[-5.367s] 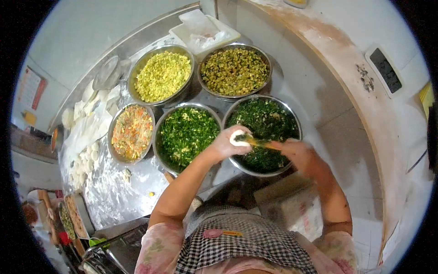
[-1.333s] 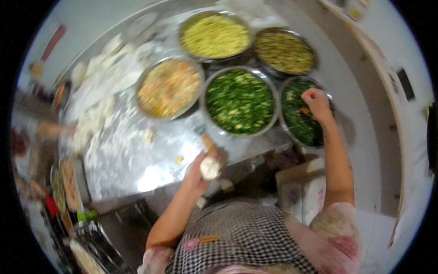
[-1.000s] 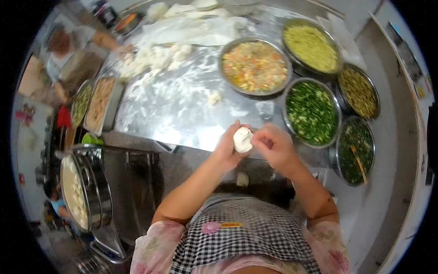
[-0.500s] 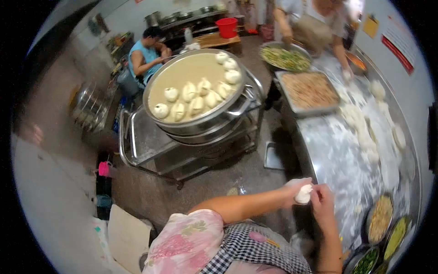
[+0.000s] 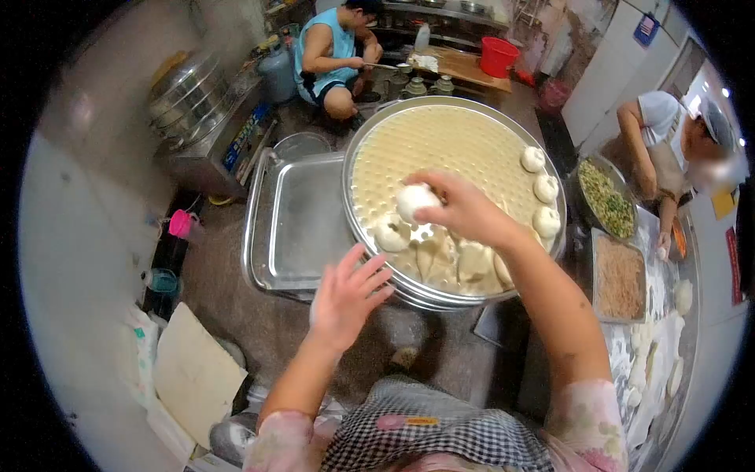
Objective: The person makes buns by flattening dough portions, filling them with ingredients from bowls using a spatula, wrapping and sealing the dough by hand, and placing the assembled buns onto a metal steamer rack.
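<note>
My right hand (image 5: 460,206) holds a round white bun (image 5: 417,203) above a large round steamer tray (image 5: 417,141) with a dimpled, pale yellow liner. My left hand (image 5: 350,293) is by the tray's near left rim, fingers spread and nothing in it. Below the held bun, another bun (image 5: 392,234) sits on the liner. Pleated, leaf-shaped buns (image 5: 432,262) lie along the near side, partly hidden by my right arm. On the tray's right side, several round buns stand in a line, among them a white bun (image 5: 546,188).
A metal cart (image 5: 311,224) supports the steamer. To the right are a pan of filling (image 5: 620,275), a bowl of chopped greens (image 5: 605,197) and a floured worktop. A co-worker (image 5: 668,149) stands there; a seated person (image 5: 330,59) works behind the steamer. A red bucket (image 5: 499,57) stands at the back.
The view has swung from the worktop to the steamer. My hands, earlier together on a piece of dough, are now apart; the right one is over the tray with a bun.
</note>
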A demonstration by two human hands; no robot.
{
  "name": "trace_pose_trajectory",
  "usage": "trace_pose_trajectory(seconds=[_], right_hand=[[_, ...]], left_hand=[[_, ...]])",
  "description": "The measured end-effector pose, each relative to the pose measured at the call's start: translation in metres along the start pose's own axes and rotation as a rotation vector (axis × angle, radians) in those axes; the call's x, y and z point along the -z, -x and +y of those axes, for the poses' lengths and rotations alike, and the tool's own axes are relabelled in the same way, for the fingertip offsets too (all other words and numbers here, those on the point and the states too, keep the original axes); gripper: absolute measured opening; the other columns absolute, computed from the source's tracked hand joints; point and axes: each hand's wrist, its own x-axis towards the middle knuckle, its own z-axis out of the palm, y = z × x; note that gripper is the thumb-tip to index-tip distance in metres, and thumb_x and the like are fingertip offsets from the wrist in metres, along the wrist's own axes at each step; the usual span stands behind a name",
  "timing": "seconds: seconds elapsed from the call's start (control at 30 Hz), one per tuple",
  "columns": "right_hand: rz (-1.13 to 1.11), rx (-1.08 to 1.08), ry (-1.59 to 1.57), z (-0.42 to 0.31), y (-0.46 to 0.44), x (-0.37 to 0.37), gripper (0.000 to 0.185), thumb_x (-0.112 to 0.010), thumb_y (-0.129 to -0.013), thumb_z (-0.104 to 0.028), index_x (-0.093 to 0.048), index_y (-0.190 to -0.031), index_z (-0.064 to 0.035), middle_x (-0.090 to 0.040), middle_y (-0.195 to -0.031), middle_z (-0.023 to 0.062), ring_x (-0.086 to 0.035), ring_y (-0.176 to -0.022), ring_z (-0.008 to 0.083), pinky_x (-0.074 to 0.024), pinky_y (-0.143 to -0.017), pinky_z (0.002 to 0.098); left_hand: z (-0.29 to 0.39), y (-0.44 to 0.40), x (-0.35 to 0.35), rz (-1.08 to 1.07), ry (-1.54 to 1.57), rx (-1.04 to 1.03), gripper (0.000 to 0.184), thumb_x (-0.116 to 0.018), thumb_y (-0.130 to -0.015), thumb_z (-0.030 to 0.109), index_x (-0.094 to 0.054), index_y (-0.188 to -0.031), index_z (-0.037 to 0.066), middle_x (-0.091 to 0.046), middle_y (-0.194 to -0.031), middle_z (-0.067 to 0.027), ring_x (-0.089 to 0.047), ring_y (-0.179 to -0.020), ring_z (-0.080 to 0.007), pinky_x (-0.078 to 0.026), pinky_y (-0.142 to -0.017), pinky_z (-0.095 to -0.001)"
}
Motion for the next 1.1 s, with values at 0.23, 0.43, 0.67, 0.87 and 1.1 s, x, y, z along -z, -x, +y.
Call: trace_pose_trajectory(seconds=[0.23, 0.43, 0.67, 0.87, 1.1], right_hand=[[-0.233, -0.145, 0.537, 0.054, -0.106, -0.059, 0.047, -0.061, -0.077, -0.015, -0.048, -0.122, -0.0074, -0.052, -0.116, 0.0205, -0.052, -0.108, 0.0322, -0.0412, -0.091, 0.0395], [0.123, 0.068, 0.431, 0.026, -0.043, 0.012, 0.037, -0.057, -0.083, -0.018, -0.049, -0.118, -0.0076, -0.054, -0.112, 0.0174, -0.053, -0.106, 0.0316, -0.0421, -0.089, 0.0391], [0.726, -0.307, 0.278, 0.055, 0.231, 0.061, 0.016, -0.051, -0.087, -0.017, -0.047, -0.085, -0.0022, -0.052, -0.076, 0.0169, -0.053, -0.070, 0.0320, -0.0427, -0.065, 0.0391], [1.124, -1.025, 0.137, 0.064, 0.526, -0.038, 0.032, -0.044, -0.091, -0.031, -0.048, -0.083, -0.0002, -0.048, -0.073, 0.0171, -0.051, -0.071, 0.0297, -0.0403, -0.066, 0.0407], [1.729, -1.459, 0.149, 0.001, 0.710, -0.187, 0.033, -0.052, -0.088, -0.025, -0.053, -0.066, -0.0010, -0.053, -0.062, 0.0079, -0.051, -0.056, 0.0185, -0.0402, -0.054, 0.0338]], left_hand=[[-0.014, 0.049, 0.072, 0.141, 0.053, 0.018, 0.057, -0.033, -0.093, 0.046, -0.037, -0.131, 0.004, -0.048, -0.125, -0.0196, -0.051, -0.109, -0.0323, -0.043, -0.089, -0.0443], [-0.058, 0.023, 0.056, -0.214, -0.165, 0.483, 0.056, -0.049, -0.088, 0.040, -0.043, -0.124, -0.003, -0.049, -0.123, -0.0205, -0.054, -0.105, -0.0288, -0.045, -0.087, -0.0385], [-0.138, -0.035, -0.034, -0.800, -0.435, 0.908, 0.050, -0.056, -0.084, 0.027, -0.046, -0.124, -0.002, -0.050, -0.123, -0.0135, -0.052, -0.106, -0.0205, -0.041, -0.090, -0.0319], [-0.288, -0.042, -0.119, -1.164, -0.824, 1.018, 0.039, -0.054, -0.088, 0.019, -0.048, -0.123, 0.002, -0.053, -0.119, -0.0109, -0.054, -0.102, -0.0194, -0.043, -0.088, -0.0303], [-0.489, 0.073, -0.203, -2.169, -1.273, 0.470, 0.048, -0.052, -0.088, 0.031, -0.044, -0.127, 0.005, -0.044, -0.130, -0.0148, -0.040, -0.121, -0.0260, -0.031, -0.102, -0.0383]])
